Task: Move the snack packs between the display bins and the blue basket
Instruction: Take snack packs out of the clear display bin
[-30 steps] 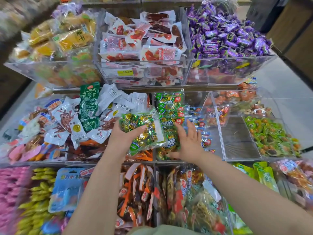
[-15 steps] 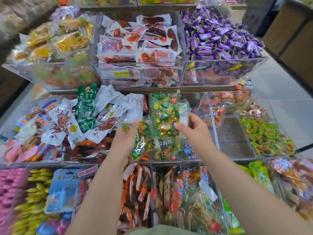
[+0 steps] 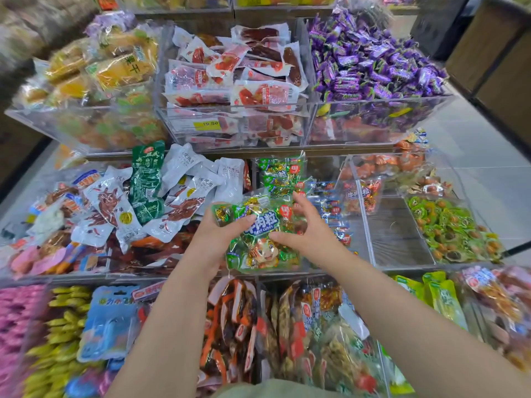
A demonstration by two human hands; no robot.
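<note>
Grips the green beef-cube pack (image 3: 263, 245) at its upper left with the left hand (image 3: 221, 235), thumb over the front. Pinches its right edge with the right hand (image 3: 311, 234), fingers spread wide. Held above the clear display bin (image 3: 366, 231) of like packs, long axis running away, label upright.

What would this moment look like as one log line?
left hand: grips green snack pack | right hand: grips same pack | place: over middle display bin | blue basket: not in view
</note>
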